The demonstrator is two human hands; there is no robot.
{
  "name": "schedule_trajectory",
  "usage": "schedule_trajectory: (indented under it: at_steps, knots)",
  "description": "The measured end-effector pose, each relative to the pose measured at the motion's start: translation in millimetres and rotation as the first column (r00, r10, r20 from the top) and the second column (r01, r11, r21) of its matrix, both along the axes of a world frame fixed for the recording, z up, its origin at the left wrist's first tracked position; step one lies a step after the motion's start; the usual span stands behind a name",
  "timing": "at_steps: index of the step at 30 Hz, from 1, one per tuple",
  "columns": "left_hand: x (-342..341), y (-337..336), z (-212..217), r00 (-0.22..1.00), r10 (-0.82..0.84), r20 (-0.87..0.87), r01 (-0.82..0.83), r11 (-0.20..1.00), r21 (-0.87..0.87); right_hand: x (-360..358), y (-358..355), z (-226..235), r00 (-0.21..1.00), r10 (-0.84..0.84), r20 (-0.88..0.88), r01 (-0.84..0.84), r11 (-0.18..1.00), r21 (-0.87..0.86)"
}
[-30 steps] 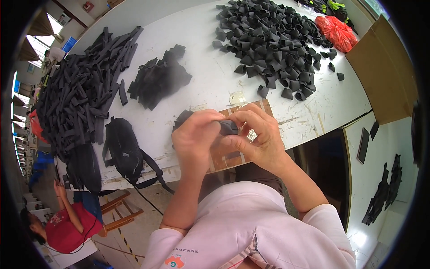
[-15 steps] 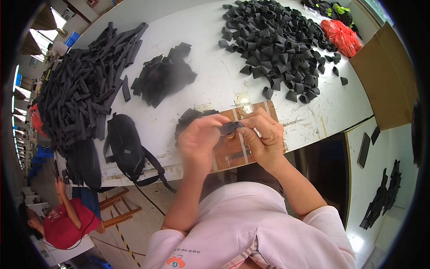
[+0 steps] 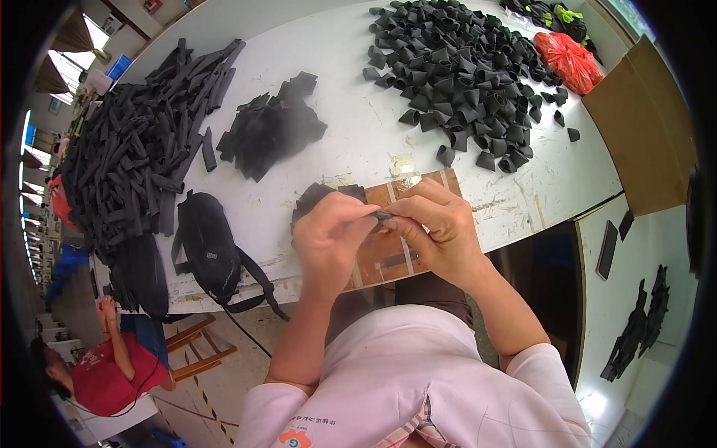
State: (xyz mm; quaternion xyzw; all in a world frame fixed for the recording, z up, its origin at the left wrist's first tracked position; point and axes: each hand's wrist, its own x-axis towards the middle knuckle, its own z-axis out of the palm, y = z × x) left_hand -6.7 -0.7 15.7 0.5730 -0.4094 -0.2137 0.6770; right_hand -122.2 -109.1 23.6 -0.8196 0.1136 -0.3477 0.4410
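Between my two hands, above a brown board [image 3: 381,267] at the table's near edge, is a small black piece of sheet material [image 3: 383,214]. My left hand [image 3: 328,233] pinches one end of it between thumb and fingers. The other end is in the closed fingers of my right hand [image 3: 441,228]. Most of the piece is hidden by my fingertips. Just beyond my left hand lies a small stack of flat black pieces [image 3: 314,196], partly covered by that hand.
A large heap of black folded loops [image 3: 455,75] covers the far right. Long black strips [image 3: 134,142] are piled on the left, flat black pieces [image 3: 272,127] in between. A black pouch with straps [image 3: 209,246], a red bag [image 3: 569,63] and a cardboard box [image 3: 642,127] stand around. Another person [image 3: 116,366] sits at left.
My hands have drawn slightly closer together, and less of the black piece shows between them. The other person's hands at left have shifted a little.
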Motion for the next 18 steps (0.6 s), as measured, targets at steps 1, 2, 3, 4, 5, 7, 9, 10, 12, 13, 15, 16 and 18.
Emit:
schedule_trajectory:
  at_steps: [1, 2, 3, 4, 5, 7, 9, 10, 12, 13, 15, 16, 18]
  knots:
    - [0.7, -1.5, -2.4, 0.999, 0.022, 0.039, -0.02, 0.999, -0.04, 1.5, -0.2, 2.6, 0.999, -0.025, -0.02, 0.023, 0.994, -0.109]
    - [1.1, -2.7, -4.2, 0.996, 0.044, 0.077, -0.038, 0.996, -0.081, 3.0, -0.4, 4.3, 0.998, -0.053, -0.036, 0.044, 0.975, -0.218]
    - [1.3, -2.9, -5.4, 0.996, 0.048, 0.082, -0.041, 0.996, -0.082, 3.9, 1.1, 3.2, 0.998, -0.05, -0.032, 0.042, 0.975, -0.219]
    - [0.7, -4.1, -6.8, 0.999, 0.02, 0.038, -0.018, 0.998, -0.059, 3.1, 3.3, 0.2, 0.996, -0.082, -0.018, 0.076, 0.968, -0.239]
    - [-0.4, -5.0, -7.6, 1.0, -0.006, -0.006, 0.006, 0.999, -0.038, 2.7, 4.4, -2.0, 0.993, -0.114, -0.003, 0.11, 0.96, -0.258]
    - [-9.0, -3.5, -10.6, 0.986, 0.022, -0.164, -0.025, 1.0, -0.013, 1.1, 3.7, -5.9, 0.993, -0.119, -0.025, 0.11, 0.966, -0.235]
    - [-13.7, 1.5, -16.2, 0.929, 0.032, -0.368, -0.015, 0.999, 0.049, -0.5, 1.2, -6.5, 0.991, -0.121, -0.049, 0.108, 0.972, -0.208]
    - [-14.6, 2.8, -15.7, 0.929, 0.038, -0.367, -0.021, 0.998, 0.051, -0.7, 0.5, -3.5, 0.995, -0.088, -0.04, 0.082, 0.987, -0.138]
    - [-16.4, 4.2, -11.8, 0.969, 0.086, -0.233, -0.071, 0.995, 0.071, -3.0, 1.6, 5.6, 0.998, -0.049, -0.03, 0.047, 0.997, -0.066]
    - [-16.7, 2.9, -0.7, 0.981, 0.102, -0.163, -0.089, 0.992, 0.084, -4.9, 1.8, 12.9, 0.997, -0.027, -0.078, 0.027, 1.0, -0.006]
    - [-10.6, -0.2, 17.2, 0.989, 0.094, 0.114, -0.105, 0.99, 0.094, -5.2, -0.2, 14.6, 0.992, -0.005, -0.128, 0.012, 0.998, 0.055]
    - [-8.1, -2.5, 24.3, 0.922, 0.069, 0.381, -0.116, 0.988, 0.101, -5.2, -1.1, 12.1, 0.992, -0.014, -0.125, 0.023, 0.997, 0.071]
    - [-7.0, -6.6, 28.3, 0.873, 0.07, 0.482, -0.123, 0.989, 0.079, -4.3, -2.4, 5.9, 0.992, -0.026, -0.126, 0.037, 0.995, 0.088]
